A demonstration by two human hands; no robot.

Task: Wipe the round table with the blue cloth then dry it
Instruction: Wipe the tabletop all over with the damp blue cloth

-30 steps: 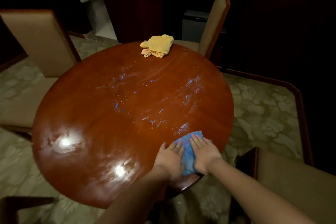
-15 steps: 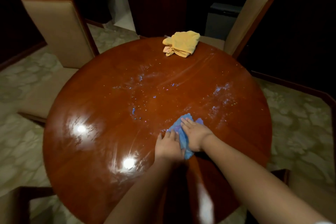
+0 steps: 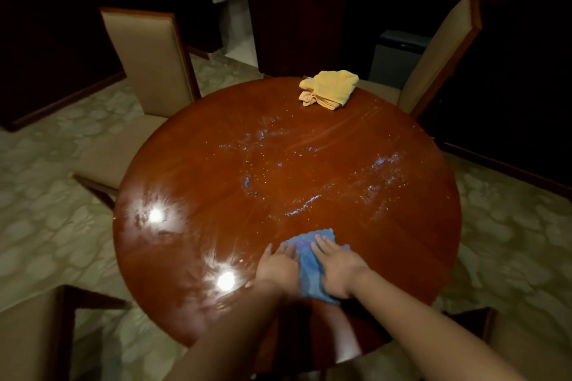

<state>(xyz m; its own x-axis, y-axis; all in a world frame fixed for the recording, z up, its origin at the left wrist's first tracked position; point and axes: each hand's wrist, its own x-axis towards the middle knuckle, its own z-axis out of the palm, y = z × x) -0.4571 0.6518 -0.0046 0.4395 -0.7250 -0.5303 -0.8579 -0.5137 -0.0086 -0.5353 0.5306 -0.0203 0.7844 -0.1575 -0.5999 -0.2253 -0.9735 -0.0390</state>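
Left hand (image 3: 276, 267) and right hand (image 3: 339, 269) press flat, fingers extended, on the blue cloth (image 3: 308, 260), grasping nothing. The cloth lies on the round table (image 3: 173, 257) near its front edge. Residue (image 3: 383, 170) lies beyond the cloth; a yellow cloth (image 3: 329, 88) sits at the table's far edge. Likely risks: streaks left behind, or the yellow cloth pushed off.
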